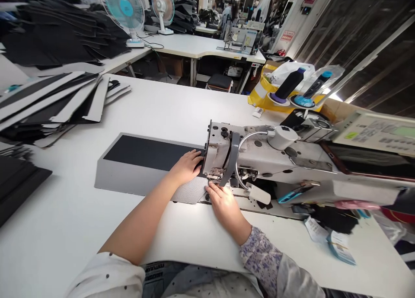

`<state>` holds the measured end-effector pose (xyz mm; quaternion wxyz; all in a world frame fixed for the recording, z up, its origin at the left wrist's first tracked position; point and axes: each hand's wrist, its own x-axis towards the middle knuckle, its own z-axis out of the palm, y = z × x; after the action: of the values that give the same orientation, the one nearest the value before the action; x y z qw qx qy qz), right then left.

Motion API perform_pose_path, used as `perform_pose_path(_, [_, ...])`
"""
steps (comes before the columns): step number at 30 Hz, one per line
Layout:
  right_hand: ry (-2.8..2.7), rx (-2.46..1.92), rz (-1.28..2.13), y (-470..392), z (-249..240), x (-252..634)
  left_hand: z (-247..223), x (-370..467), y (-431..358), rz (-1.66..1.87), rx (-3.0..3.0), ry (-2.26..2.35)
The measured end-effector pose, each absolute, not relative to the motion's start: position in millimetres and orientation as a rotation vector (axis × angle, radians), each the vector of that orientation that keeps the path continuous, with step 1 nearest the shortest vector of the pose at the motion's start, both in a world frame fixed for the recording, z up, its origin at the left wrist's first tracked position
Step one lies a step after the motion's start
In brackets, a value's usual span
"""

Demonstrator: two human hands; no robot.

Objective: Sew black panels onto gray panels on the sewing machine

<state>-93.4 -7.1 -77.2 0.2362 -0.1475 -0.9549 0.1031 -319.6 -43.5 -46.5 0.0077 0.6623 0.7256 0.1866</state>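
The grey-and-black panel [129, 175] lies left of the sewing machine [259, 149], its end at the needle area. The left hand [186, 168], open, should press evenly; the right hand [227, 207], its grip impossible to tell, should guide lightly, fingertips clear of the needle.

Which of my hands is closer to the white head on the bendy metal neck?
Your right. The right hand is just left of the white head; the left hand is farther left, resting over the dark panel.
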Motion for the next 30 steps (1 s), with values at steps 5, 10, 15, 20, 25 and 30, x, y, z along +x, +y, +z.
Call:
perform_pose_path(5, [-2.652, -0.424, 0.256, -8.7, -77.5, -95.0, -41.1, -317.0, -41.5, 0.57, 2.136, 2.278])
perform_pose_path(10, [-2.571, -0.43, 0.349, -6.8, -69.7, -94.4, -39.6, -296.7, -72.8, 0.483, 2.098, 2.528])
perform_pose_path(15, [-2.486, -0.689, 0.372, -0.3, -60.3, -97.5, -42.4, -266.9, -120.1, 0.431, 1.899, 2.7])
perform_pose_path(20, [-2.561, -0.879, 0.346, 1.3, -55.7, -107.8, -29.7, -245.2, -132.7, 0.207, 1.85, 2.67])
perform_pose_path(25, [-2.561, -1.038, 0.307, -4.0, -58.6, -115.6, -22.6, -228.1, -121.3, 0.141, 1.838, 2.617])
perform_pose_path(30, [-2.643, -0.915, 0.245, -14.8, -59.7, -114.7, -32.7, -224.5, -104.9, 0.278, 2.083, 2.54])
